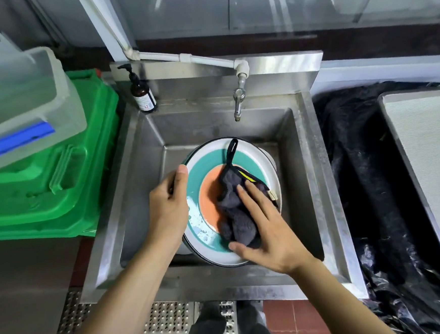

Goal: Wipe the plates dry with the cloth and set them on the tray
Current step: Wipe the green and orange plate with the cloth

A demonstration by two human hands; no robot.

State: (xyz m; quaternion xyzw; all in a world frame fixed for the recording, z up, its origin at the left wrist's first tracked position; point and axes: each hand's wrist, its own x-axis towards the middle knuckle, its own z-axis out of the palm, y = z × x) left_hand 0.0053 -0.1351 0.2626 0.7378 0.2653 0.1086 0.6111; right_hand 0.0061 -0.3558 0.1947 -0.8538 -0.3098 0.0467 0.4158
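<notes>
Right hand is pressing a dark grey cloth, fingers spread, across the round white-rimmed teal-and-orange plate, while the left hand is gripping its left rim over the steel sink.

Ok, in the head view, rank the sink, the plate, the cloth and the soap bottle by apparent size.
1. Steel sink
2. Teal-and-orange plate
3. Dark grey cloth
4. Brown pump bottle; it stands farther from the camera, so it may look smaller than it is.
</notes>
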